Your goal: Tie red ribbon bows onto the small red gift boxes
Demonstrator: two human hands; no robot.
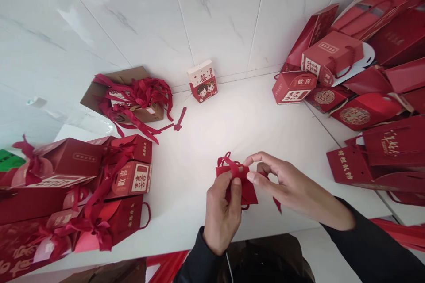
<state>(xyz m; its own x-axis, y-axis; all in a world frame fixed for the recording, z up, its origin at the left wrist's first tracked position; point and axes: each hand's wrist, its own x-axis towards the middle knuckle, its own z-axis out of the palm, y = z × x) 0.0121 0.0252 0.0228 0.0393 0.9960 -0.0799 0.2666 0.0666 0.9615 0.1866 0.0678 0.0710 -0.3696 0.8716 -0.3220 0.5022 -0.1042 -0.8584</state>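
Note:
My left hand (222,212) and my right hand (292,188) meet over the middle of the white table (206,141), both closed on a small red gift box (247,188) with a red ribbon (229,161) at its top. The left thumb and fingers pinch the ribbon's loop at the box's left edge. The right fingers pinch the ribbon at the box's top right. A ribbon tail hangs below the right hand.
Red gift boxes with bows (76,194) pile up at the left. A cardboard box of loose red ribbons (133,99) sits at the back left. A small box with cartoon figures (202,81) stands by the tiled wall. Red bags and boxes (358,88) crowd the right.

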